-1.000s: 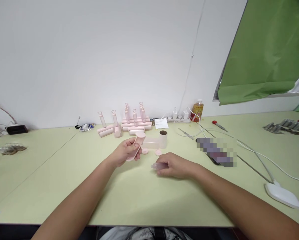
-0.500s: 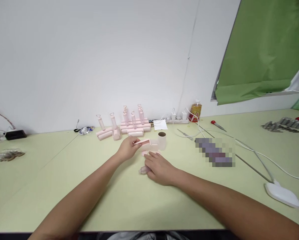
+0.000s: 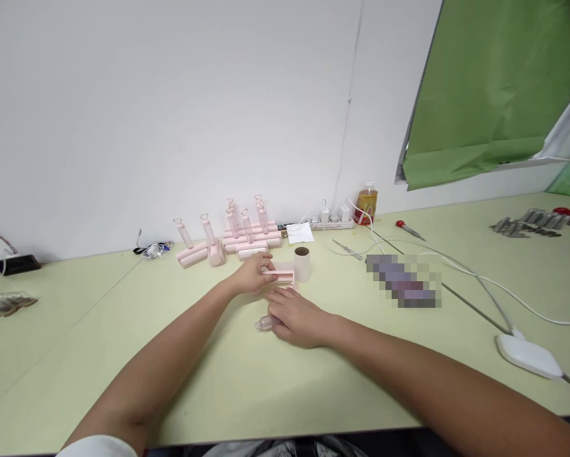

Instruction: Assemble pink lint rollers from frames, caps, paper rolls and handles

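My left hand point(image 3: 252, 273) is closed on the left end of a pink trough-like casing point(image 3: 284, 276), its fingers and thumb at the edge. Just nearer to me, my right hand point(image 3: 297, 317) lies palm down with its fingers curled over a clear pinkish handle point(image 3: 266, 324), whose end sticks out to the left. The right fingertips come close to the casing's near side and hide what is under them. A white roll point(image 3: 302, 265) with a brown core stands upright beside the casing's right end.
Several pink rollers with clear upright handles point(image 3: 251, 238) stand by the wall. White paper point(image 3: 300, 232), a power strip point(image 3: 332, 224) and a bottle point(image 3: 366, 204) are right of them. Further right lie a red-tipped tool point(image 3: 410, 230), cables and a white device point(image 3: 529, 357).
The pink casing has turned level and sits lower, its right end now near the white roll. My left hand has come down with it. The whole view has shifted slightly.
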### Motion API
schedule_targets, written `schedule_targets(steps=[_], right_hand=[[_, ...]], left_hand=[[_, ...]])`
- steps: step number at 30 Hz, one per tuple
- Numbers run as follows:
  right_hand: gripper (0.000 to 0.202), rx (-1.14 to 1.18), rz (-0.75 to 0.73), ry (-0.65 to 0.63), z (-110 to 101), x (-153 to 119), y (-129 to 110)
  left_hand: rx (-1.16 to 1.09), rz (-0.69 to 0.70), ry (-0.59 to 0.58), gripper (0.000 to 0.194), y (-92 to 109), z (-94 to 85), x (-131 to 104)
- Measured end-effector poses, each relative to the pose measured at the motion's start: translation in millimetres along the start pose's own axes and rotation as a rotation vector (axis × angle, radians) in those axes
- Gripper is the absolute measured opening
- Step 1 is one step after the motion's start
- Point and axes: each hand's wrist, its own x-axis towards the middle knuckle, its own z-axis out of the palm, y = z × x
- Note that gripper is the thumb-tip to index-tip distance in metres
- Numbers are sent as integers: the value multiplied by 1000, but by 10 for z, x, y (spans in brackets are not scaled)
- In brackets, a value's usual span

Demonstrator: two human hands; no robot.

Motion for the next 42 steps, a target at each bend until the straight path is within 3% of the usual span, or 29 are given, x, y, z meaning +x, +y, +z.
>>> schedule_targets(steps=[9, 14, 21, 30, 42], right_hand=[[2, 16, -23, -5, -2, -29, -46], [6, 53, -110, -41, -40, -63, -103], [10, 114, -132, -58, -61, -62, -72], [12, 127, -96, -53, -93, -73, -7], [15, 163, -106, -40, -70, -76, 28]], left_hand=[[60, 29, 85, 15, -56, 144, -64], [114, 21, 111, 16, -15, 216, -51], [304, 86, -47, 18, 48, 181, 27], [508, 133, -219, 23, 76, -43, 149], [601, 219, -242, 14, -10, -141, 285]])
